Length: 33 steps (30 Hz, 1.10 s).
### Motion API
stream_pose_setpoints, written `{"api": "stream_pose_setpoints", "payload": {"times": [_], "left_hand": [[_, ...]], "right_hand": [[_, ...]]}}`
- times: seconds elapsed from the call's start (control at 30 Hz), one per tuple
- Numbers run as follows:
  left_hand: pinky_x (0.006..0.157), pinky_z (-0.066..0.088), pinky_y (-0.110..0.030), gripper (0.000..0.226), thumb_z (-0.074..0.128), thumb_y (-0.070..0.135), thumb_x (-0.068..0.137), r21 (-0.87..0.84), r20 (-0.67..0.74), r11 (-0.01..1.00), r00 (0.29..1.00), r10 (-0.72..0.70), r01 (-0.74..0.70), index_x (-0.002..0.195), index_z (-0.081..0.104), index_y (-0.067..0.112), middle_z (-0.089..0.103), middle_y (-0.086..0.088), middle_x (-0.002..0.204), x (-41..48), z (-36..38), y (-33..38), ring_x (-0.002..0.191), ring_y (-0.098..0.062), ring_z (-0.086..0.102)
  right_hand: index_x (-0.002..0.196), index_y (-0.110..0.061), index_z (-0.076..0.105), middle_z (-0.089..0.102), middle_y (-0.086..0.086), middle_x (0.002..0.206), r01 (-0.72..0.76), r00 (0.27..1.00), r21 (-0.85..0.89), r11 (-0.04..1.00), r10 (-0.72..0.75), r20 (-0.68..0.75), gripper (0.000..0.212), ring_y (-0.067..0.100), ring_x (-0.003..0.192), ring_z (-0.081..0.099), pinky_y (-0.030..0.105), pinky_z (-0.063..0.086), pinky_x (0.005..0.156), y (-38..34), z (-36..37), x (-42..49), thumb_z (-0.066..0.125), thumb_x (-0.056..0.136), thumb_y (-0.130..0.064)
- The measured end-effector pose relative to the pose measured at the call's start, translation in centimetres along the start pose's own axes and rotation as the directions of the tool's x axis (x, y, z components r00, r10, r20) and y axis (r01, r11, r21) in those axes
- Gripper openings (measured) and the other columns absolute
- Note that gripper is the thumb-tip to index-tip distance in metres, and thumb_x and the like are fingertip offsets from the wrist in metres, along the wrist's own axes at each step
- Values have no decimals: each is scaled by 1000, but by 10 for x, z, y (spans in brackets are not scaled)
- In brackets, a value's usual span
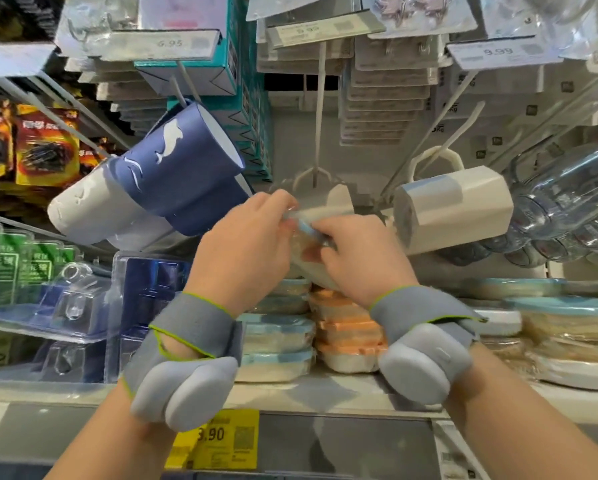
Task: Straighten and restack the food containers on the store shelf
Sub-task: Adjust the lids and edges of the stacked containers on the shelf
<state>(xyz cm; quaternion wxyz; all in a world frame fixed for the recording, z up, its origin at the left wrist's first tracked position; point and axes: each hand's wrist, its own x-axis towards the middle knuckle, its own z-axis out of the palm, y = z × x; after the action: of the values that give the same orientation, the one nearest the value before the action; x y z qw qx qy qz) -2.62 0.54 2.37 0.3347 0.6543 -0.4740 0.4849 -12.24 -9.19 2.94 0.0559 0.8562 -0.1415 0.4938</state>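
Both hands are raised above the orange stack (347,336), which stands on the shelf (325,386) between a blue-lidded stack (276,344) on its left and wider round containers (567,327) on its right. The left hand (245,251) and the right hand (359,258) hold together one blue-lidded container (308,244), tilted, just above the orange stack and not touching it. The left fingers (280,202) are curled closed over the upper rim of the container, and the right fingers (328,226) are closed on its lid edge from the other side. I think two hands are used because the container is wrapped in slippery film and must be turned level before it goes down.

It seems to belong to the blue-lidded stack, because its lid has the same colour. That stack leans a little, so probably it needs squaring first.

Behind and above the orange stack hang a cream mug (453,209) and blue whale-print cups (172,174) on hooks, close to the hands. A careless lift could knock them.
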Motion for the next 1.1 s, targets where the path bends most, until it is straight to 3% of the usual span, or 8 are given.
{"api": "stream_pose_setpoints", "payload": {"times": [0.1, 0.23, 0.4, 0.53, 0.7, 0.77, 1.0, 1.1], "left_hand": [[85, 47, -41, 45, 25, 31, 83, 146, 80, 989, 997, -3, -8, 114, 57, 24, 63, -3, 105, -3, -12, -11, 102, -30, 57], [85, 42, -33, 28, 50, 24, 84, 359, 293, 933, 950, -109, -4, 109, 62, 31, 68, -1, 111, -6, -16, -24, 105, -28, 62], [87, 47, -36, 34, 52, 25, 86, 425, 509, 905, 828, -236, -4, 118, 64, 30, 63, -5, 122, -19, -2, -32, 111, -32, 60], [92, 45, -37, 40, 45, 18, 87, 411, 490, 909, 824, -284, 69, 124, 59, 27, 57, -9, 129, -19, 0, -31, 118, -34, 55], [91, 43, -36, 39, 41, 20, 91, 391, 421, 896, 825, -378, 211, 127, 57, 20, 58, -10, 131, -4, 10, -21, 119, -35, 54], [93, 42, -34, 40, 38, 27, 93, 435, 473, 881, 785, -401, 187, 127, 57, 17, 56, -10, 135, -3, 21, -18, 123, -32, 52], [98, 41, -35, 47, 35, 38, 94, 484, 559, 868, 724, -404, 111, 129, 57, 16, 52, -8, 141, 4, 29, -24, 129, -29, 48], [88, 43, -35, 44, 42, 42, 92, 462, 579, 879, 712, -398, 116, 123, 61, 17, 58, -7, 131, 11, 31, -27, 120, -30, 54]], "right_hand": [[112, -24, 64, 67, 12, 111, 21, 1000, 41, 999, -22, 23, 31, 36, 105, 59, 38, 51, 84, -17, 21, 3, 52, 85, -15], [115, -20, 67, 70, 14, 112, 39, 986, 276, 960, -81, 143, 30, 33, 106, 62, 42, 50, 91, -30, 48, 0, 56, 87, -22], [118, -20, 64, 68, 6, 119, 14, 908, 184, 983, -90, 409, 34, 25, 113, 59, 35, 47, 96, -19, 58, -7, 55, 88, -33], [128, -25, 56, 55, 5, 130, -48, 908, 189, 981, -36, 418, 37, 20, 122, 49, 26, 35, 101, -12, 51, -8, 43, 95, -36], [116, -8, 56, 57, 14, 126, -163, 931, 234, 958, 71, 359, 39, 29, 121, 49, 31, 36, 95, -14, 47, 4, 28, 100, -29], [99, -9, 54, 58, 18, 124, -178, 898, 116, 977, 113, 424, 36, 33, 118, 51, 34, 38, 94, -18, 54, 5, 25, 100, -31], [112, -7, 61, 63, 18, 121, -126, 907, -38, 991, 131, 401, 49, 35, 112, 57, 39, 43, 92, -18, 64, -2, 20, 100, -30], [118, -7, 58, 60, 18, 126, -96, 877, -57, 994, 112, 467, 46, 35, 114, 55, 38, 43, 91, -21, 61, 1, 21, 99, -25]]}}
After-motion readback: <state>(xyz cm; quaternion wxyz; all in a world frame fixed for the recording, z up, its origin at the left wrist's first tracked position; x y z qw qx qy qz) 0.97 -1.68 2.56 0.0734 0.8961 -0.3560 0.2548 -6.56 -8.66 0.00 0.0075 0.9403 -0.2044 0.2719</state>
